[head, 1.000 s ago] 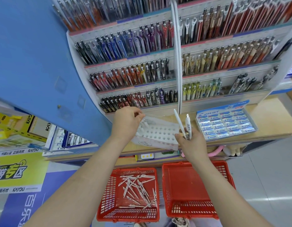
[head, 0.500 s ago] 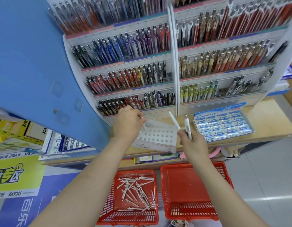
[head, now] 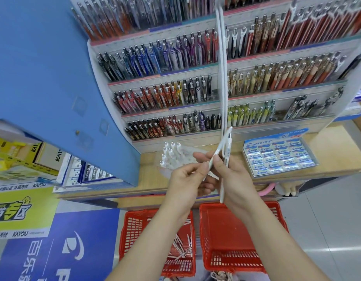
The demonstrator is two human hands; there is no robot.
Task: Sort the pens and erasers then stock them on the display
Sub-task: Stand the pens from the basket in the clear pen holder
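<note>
The right hand (head: 236, 179) grips two white pens (head: 228, 143) as the left hand (head: 185, 179) pinches one in its fingers. It should slide out straight, then stand upright in the holed tray (head: 187, 154).

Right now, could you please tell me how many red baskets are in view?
2. One red basket, on the floor at left, holds loose white pens; the second basket sits beside it at right. No third shows.
</note>
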